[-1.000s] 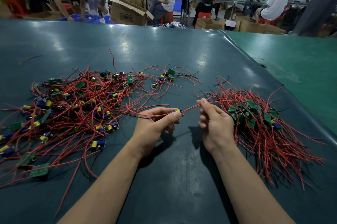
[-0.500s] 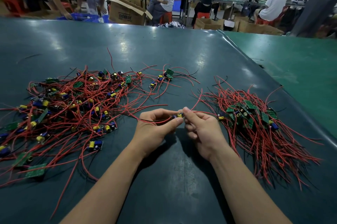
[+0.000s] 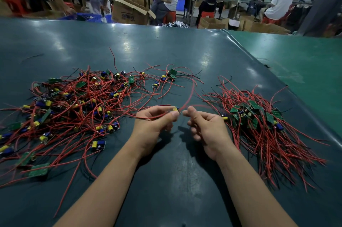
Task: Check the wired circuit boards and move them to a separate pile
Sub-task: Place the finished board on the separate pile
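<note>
Right hand (image 3: 207,126) now off the small board (image 3: 175,109), drawn back a little toward 3 o'clock with fingers loosely curled and holding nothing, after pinching at the board half a second ago and gripping the stretched wire a second ago. Red wire (image 3: 190,95) no longer pulled straight toward the 3 o'clock pile, now arching up loose toward 12 o'clock from the board, pinched in the left hand (image 3: 155,121).
</note>
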Tool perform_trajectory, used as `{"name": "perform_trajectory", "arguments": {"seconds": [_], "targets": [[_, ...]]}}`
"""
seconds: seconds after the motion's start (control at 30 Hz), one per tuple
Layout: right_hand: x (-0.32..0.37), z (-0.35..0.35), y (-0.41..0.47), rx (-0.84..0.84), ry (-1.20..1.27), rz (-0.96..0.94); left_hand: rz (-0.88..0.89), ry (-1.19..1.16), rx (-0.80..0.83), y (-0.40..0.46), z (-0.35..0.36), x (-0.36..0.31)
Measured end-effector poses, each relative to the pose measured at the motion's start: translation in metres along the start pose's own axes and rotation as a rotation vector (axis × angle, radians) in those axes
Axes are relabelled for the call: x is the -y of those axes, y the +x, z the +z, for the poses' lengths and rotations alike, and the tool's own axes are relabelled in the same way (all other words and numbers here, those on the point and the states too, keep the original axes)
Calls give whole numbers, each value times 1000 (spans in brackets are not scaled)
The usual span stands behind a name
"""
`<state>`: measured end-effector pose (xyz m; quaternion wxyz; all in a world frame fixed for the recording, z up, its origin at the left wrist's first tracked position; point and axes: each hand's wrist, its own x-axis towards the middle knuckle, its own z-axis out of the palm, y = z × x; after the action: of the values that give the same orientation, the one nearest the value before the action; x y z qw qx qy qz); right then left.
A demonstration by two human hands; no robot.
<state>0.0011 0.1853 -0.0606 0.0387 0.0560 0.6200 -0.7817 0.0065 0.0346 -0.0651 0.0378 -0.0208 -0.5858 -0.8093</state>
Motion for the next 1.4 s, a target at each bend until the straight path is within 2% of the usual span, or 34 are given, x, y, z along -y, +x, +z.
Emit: {"name": "perform_trajectory", "arguments": {"seconds": [0.1,0.27,0.47,0.63,0.87,1.03,1.13,1.23,1.3,1.4], "targets": [[-2,3,-2,3,-129,-106,72,227,87,-4,3,2],[-2,4,-2,-19,-146,-133,54,241,129,-6,4,1],[12,-13,11,-236,320,-92,-57,26,94,-4,-1,-4],[15,-12,13,-221,550,-65,-80,-38,134,-4,-2,-6],[11,-15,13,-389,428,-203,-87,-56,125,-3,-3,-8],[9,-16,17,-507,471,-252,-92,-95,84,-2,-4,-8],[8,-11,16,-418,423,-135,-64,-184,-54,4,-2,-7],[4,1,8,-148,326,18,-36,-192,-124,6,2,-4],[2,5,4,-26,379,58,-34,-171,-129,5,2,-2],[3,-1,5,-8,520,87,-41,-214,-143,6,1,-1]]}}
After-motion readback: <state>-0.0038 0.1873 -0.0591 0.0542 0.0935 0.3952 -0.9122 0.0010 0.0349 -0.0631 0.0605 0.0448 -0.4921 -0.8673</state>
